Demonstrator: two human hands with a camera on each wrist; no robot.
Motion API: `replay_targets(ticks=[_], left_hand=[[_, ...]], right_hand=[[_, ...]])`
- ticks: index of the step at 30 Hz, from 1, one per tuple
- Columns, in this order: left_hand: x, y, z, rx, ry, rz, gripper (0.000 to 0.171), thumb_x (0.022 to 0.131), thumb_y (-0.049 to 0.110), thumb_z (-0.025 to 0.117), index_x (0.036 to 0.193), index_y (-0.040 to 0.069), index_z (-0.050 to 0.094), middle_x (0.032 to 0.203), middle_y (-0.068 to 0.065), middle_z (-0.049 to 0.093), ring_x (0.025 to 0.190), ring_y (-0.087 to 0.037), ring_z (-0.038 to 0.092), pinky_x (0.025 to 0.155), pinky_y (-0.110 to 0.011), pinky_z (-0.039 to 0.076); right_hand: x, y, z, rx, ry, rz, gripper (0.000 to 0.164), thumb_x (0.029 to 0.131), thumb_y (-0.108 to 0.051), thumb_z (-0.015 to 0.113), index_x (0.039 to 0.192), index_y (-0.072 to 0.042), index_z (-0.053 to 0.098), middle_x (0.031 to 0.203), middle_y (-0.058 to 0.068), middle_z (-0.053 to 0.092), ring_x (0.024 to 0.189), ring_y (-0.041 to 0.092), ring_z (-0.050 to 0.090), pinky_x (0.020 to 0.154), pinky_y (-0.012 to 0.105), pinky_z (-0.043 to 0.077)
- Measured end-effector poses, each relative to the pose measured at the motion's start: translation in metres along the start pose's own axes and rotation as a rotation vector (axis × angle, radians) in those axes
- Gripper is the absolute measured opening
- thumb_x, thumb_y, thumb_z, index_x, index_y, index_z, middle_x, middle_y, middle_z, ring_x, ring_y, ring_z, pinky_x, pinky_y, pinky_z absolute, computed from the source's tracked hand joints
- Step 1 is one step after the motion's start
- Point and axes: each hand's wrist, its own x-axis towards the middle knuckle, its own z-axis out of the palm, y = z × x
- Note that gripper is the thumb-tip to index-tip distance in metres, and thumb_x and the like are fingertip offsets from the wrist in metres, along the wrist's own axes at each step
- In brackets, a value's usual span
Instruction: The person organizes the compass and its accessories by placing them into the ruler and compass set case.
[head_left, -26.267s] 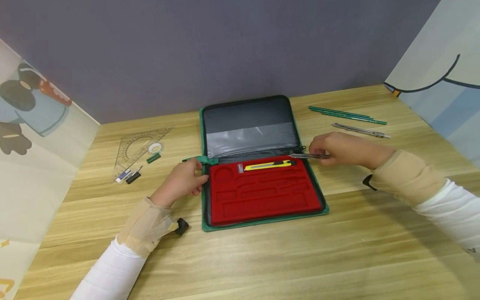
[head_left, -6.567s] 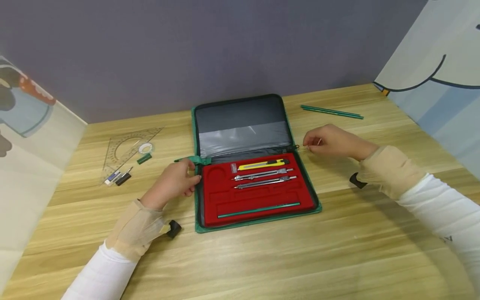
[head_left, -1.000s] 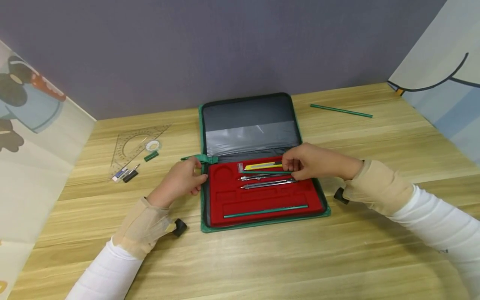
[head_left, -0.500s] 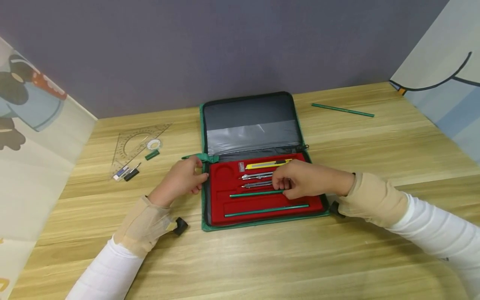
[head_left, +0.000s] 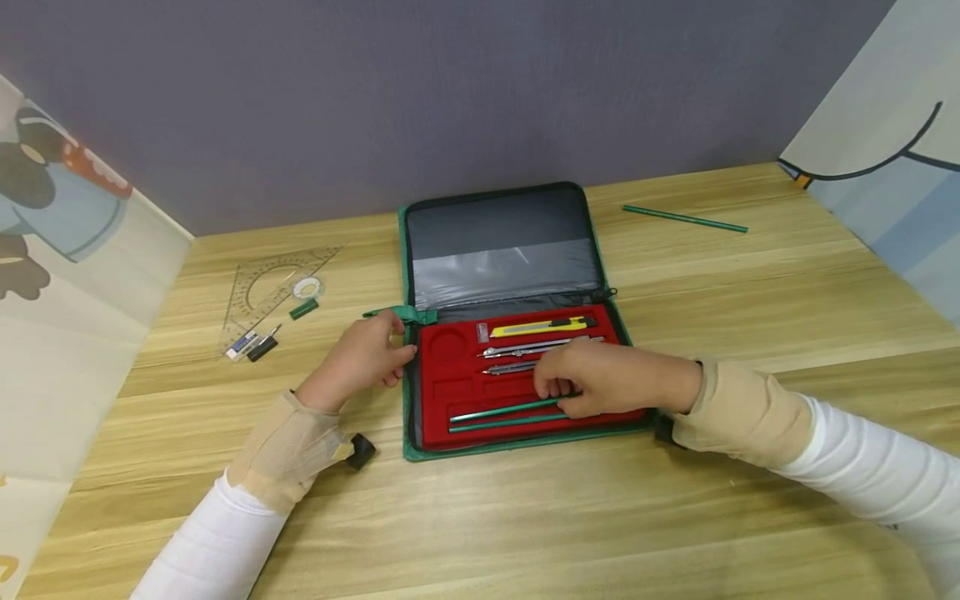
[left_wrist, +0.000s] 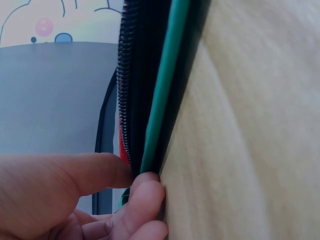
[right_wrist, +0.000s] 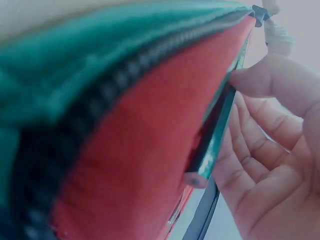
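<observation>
A green zippered case (head_left: pixel 495 218) lies unfolded on the table, its red moulded tray (head_left: pixel 442 369) towards me. With thumb and fingers my left hand (head_left: pixel 362 357) grips the case's left edge, which the left wrist view shows close up. My right hand (head_left: pixel 600 375) pinches a green pencil (head_left: pixel 502 410) just over the tray's front slot; its flat end (right_wrist: pixel 196 179) shows in the right wrist view. Beside it in that slot lies another green pencil (head_left: pixel 491 425). Behind are a yellow utility knife (head_left: pixel 536 327), a small clear box (head_left: pixel 482 332) and two metal compasses, one nearer (head_left: pixel 506 368), partly covered by my right hand.
One more green pencil (head_left: pixel 685 219) lies at the back right of the table. On the left are a clear set square (head_left: pixel 238 292), a white tape-like ring (head_left: pixel 307 288), a small green block (head_left: pixel 303 309), an eraser (head_left: pixel 242 345) and a small black piece (head_left: pixel 262 349).
Compasses and pencils have come into the tray since the oldest frame. In the last second my right hand has carried its pencil from beside the knife to the front slot. My left hand stays put.
</observation>
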Motion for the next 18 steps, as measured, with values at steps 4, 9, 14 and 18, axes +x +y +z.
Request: replay_targets(ticks=[4, 9, 14, 18], left_hand=[[0.0, 0.0008, -0.0003, 0.004, 0.002, 0.002, 0.034, 0.092, 0.013, 0.057, 0.117, -0.007, 0.046, 0.062, -0.007, 0.064, 0.049, -0.013, 0.06, 0.051, -0.026, 0.052], [0.0003, 0.0012, -0.0004, 0.005, -0.005, -0.013, 0.035, 0.092, 0.014, 0.057, 0.118, -0.006, 0.045, 0.064, -0.007, 0.064, 0.05, -0.012, 0.06, 0.052, -0.026, 0.052], [0.0003, 0.0012, -0.0001, -0.003, -0.007, -0.021, 0.035, 0.092, 0.014, 0.057, 0.118, -0.006, 0.045, 0.065, -0.007, 0.064, 0.05, -0.012, 0.06, 0.052, -0.027, 0.052], [0.0004, 0.0008, 0.0003, -0.01, -0.008, -0.025, 0.035, 0.092, 0.014, 0.057, 0.119, -0.006, 0.045, 0.065, -0.007, 0.064, 0.05, -0.013, 0.061, 0.053, -0.027, 0.053]], right_hand=[[0.0006, -0.0021, 0.0011, -0.005, -0.009, -0.021, 0.016, 0.078, 0.001, 0.066, 0.085, -0.013, 0.061, 0.076, -0.009, 0.055, 0.069, 0.004, 0.05, 0.063, 0.02, 0.047], [0.0004, -0.0042, 0.0009, -0.046, -0.02, -0.042, 0.015, 0.08, 0.0, 0.066, 0.086, -0.012, 0.062, 0.078, -0.008, 0.056, 0.07, 0.004, 0.051, 0.064, 0.02, 0.047], [-0.0009, -0.0051, 0.0003, -0.079, -0.034, -0.047, 0.014, 0.082, 0.0, 0.067, 0.089, -0.012, 0.063, 0.082, -0.007, 0.058, 0.072, 0.003, 0.052, 0.066, 0.02, 0.048], [-0.0028, -0.0045, 0.0, -0.083, -0.041, -0.045, 0.013, 0.084, -0.001, 0.067, 0.091, -0.012, 0.064, 0.086, -0.007, 0.06, 0.074, 0.003, 0.053, 0.068, 0.02, 0.049]])
